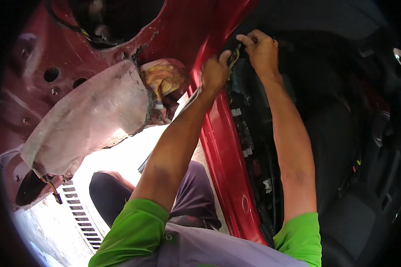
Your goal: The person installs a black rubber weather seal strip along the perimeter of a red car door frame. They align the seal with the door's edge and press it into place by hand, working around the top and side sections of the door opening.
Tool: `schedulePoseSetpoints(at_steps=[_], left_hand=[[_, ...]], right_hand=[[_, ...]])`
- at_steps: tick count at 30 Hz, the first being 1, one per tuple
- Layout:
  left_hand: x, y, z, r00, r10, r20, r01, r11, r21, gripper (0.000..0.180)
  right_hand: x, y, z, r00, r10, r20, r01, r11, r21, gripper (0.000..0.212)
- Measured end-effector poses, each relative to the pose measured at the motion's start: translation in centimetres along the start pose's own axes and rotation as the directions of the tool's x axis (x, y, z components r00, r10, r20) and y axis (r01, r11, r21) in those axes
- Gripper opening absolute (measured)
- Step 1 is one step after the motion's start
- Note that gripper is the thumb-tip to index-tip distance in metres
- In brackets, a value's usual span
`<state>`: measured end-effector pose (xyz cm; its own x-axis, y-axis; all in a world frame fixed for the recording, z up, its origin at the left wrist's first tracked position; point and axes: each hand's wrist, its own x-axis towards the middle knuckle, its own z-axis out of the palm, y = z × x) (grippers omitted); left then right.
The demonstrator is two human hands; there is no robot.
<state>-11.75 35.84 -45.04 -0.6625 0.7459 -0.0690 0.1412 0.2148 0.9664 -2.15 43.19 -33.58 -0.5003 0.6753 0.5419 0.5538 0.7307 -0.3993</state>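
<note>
My left hand (215, 72) is at the red door pillar (209, 46), its thumb raised and its other fingers curled and mostly hidden. Just beside it, thin yellowish wires (235, 58) come out of the dark opening. My right hand (261, 51) is a little farther right and higher, over the dark interior, with thumb and forefinger pinched together. Whatever lies between those fingertips is too small to make out. The red sill (229, 164) runs down from the pillar toward me.
On the left stands a red car door (33, 95) with its inner side bare, a loose pale plastic sheet (91, 111) and a hanging connector (56, 196). A slotted floor grate (81, 213) lies below. Dark seats (325, 133) fill the right.
</note>
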Motion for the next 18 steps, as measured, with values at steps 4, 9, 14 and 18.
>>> schedulePoseSetpoints(at_steps=[4, 9, 14, 18], left_hand=[[0.1, 0.3, 0.8, 0.998, -0.057, 0.017, 0.058, 0.998, -0.008, 0.071], [0.3, 0.7, 1.0, 0.996, -0.092, 0.001, 0.092, 0.995, -0.029, 0.073], [0.7, -0.5, 0.2, 0.983, -0.167, 0.069, 0.16, 0.982, 0.097, 0.074], [-1.8, -4.7, 0.0, 0.996, 0.07, 0.056, -0.076, 0.991, 0.108, 0.075]], right_hand=[[-1.6, 2.1, 2.8, 1.0, 0.012, -0.022, -0.009, 0.992, 0.122, 0.029], [-2.1, 2.8, 4.4, 1.0, 0.01, 0.003, -0.01, 0.998, 0.058, 0.034], [-2.2, 1.6, 4.5, 0.992, 0.1, 0.072, -0.103, 0.994, 0.037, 0.035], [-1.9, 3.1, 5.3, 0.984, 0.13, 0.123, -0.139, 0.988, 0.068, 0.032]])
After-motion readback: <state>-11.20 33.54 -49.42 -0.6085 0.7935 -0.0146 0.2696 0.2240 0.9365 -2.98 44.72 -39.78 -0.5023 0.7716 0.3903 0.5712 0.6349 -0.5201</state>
